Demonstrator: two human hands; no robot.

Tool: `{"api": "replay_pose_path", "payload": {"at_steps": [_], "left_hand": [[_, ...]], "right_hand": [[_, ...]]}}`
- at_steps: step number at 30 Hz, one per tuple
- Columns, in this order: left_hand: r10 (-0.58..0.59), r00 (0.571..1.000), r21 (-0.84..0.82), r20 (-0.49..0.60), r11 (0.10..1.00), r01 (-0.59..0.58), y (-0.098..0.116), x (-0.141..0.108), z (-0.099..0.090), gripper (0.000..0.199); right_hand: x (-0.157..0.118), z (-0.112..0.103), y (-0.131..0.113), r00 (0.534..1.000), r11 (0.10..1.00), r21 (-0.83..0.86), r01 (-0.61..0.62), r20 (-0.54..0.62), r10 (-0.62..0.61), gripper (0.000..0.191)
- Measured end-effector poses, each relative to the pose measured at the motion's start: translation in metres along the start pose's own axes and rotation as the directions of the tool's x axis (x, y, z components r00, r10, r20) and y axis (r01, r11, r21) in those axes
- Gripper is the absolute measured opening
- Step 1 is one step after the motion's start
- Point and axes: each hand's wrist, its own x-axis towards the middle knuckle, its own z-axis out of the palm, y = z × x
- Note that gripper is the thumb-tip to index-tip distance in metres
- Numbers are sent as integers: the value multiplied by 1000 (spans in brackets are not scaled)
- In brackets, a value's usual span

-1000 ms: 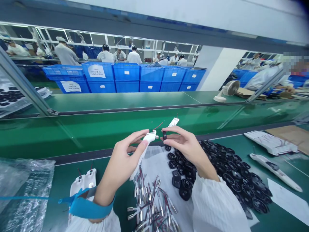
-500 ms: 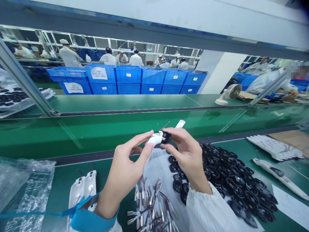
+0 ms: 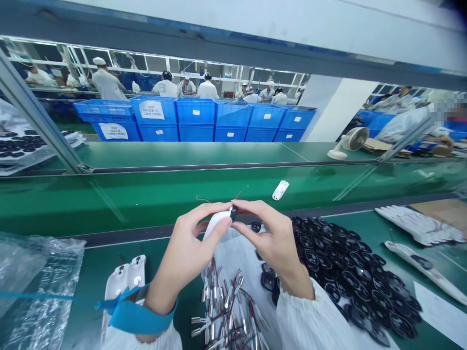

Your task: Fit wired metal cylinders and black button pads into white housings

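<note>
The left hand (image 3: 186,260) pinches a white plastic shell (image 3: 216,221). The right hand (image 3: 273,238) pinches a small black piece (image 3: 233,213) against it. Black covers (image 3: 350,277) lie at four o'clock.

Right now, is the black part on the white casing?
On, it seems: the black part sits against the end of the white plastic casing, between left hand and right hand; seating cannot be told.
</note>
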Motion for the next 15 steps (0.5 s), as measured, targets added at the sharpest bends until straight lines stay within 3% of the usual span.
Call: {"api": "replay_pose_path", "payload": {"at_steps": [9,15], "left_hand": [[-176,977,-242,119,949,201,-6,7,-13,26],[-262,961,-279,89,920,276,0,9,-26,35]], "right_hand": [[0,7,-3,999,999,8,37,-11,-37,37],[2,17,-17,1000,999,34,-27,-12,27,32]]}}
